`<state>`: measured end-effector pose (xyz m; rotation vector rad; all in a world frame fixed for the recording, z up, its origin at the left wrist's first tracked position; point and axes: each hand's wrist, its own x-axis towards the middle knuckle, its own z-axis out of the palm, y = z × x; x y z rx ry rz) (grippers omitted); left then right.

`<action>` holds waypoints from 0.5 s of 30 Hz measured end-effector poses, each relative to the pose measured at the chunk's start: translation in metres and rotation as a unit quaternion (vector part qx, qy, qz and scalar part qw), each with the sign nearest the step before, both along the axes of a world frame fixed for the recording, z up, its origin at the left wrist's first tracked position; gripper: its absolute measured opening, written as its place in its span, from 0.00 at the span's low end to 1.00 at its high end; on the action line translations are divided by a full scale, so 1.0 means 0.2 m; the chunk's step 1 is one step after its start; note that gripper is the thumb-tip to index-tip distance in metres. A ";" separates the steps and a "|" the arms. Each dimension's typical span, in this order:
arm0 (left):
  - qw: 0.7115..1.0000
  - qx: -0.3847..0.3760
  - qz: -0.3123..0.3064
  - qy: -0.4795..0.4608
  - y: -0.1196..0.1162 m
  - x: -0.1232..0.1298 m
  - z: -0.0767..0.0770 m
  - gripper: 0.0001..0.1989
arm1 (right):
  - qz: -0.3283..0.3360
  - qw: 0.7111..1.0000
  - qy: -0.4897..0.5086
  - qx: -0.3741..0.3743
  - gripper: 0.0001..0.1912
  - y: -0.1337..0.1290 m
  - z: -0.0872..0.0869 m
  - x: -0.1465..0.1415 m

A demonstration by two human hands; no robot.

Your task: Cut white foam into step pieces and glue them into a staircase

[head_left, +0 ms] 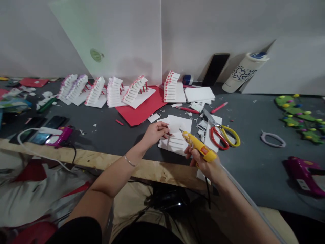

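Observation:
A yellow glue gun (200,146) is gripped in my right hand (200,159), its metal nozzle pointing up and left over white pieces. My left hand (156,133) has its fingers pinched at the left edge of a small white piece (175,127). Under both lies a white board (184,121) with several white strips (176,142) laid across it like steps. Red-and-yellow-handled scissors (220,135) rest just right of it, beside white scraps (202,125).
Several small white staircase models (115,92) stand along the wall, one beside a stack of white cards (199,94). Red card (144,110) lies behind my hands. A bottle (241,73) and a dark phone (215,68) lean at the back; a purple power strip (306,174) sits right.

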<state>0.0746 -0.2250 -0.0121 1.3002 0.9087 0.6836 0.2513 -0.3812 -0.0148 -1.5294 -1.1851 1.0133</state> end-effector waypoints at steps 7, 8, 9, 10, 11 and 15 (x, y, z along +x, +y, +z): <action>1.000 0.006 -0.019 -0.007 -0.02 0.00 0.02 0.13 | 0.010 0.999 -0.034 -0.019 0.18 0.00 0.02 -0.04; 1.000 0.011 -0.023 -0.004 -0.02 0.00 0.02 0.14 | 0.012 0.999 -0.046 -0.017 0.18 0.00 0.03 -0.05; 1.000 0.017 -0.025 -0.001 -0.02 0.00 0.03 0.14 | 0.015 0.998 -0.059 -0.014 0.19 0.01 0.03 -0.05; 0.999 0.022 -0.026 0.004 -0.03 0.00 0.03 0.15 | 0.019 0.997 -0.069 -0.009 0.19 0.01 0.04 -0.06; 0.999 0.027 -0.027 0.010 -0.03 0.00 0.03 0.14 | 0.023 0.997 -0.076 -0.004 0.19 0.01 0.04 -0.06; 0.996 0.065 -0.031 0.046 -0.02 -0.01 0.02 0.12 | 0.019 0.997 -0.072 -0.003 0.19 0.00 0.04 -0.06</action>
